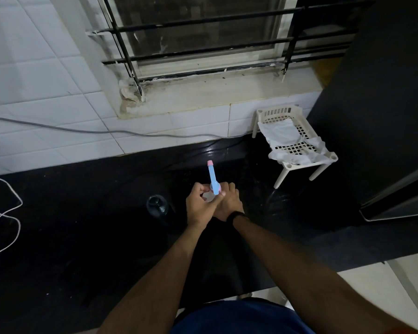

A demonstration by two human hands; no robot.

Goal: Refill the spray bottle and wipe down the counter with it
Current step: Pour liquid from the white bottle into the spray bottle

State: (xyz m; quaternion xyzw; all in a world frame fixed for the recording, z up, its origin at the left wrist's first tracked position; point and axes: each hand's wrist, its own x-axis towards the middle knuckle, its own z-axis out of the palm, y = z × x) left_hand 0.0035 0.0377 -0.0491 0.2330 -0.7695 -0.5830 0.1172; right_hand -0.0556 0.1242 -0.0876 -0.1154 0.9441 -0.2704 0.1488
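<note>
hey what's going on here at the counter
A person stands at a black counter with both hands together on a spray bottle. The left hand and right hand are closed around its body and neck, while the blue spray head with a pink tip points up and away, toward the window. It looks like the head is being screwed on or off. A dark open bottle stands just left of the hands. A white rack with a cloth on it sits to the right.

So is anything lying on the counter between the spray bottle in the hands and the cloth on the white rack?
Nothing visible does. Both hands, left hand and right hand, hold the spray bottle; the dark counter toward the white rack with the cloth looks bare.
</note>
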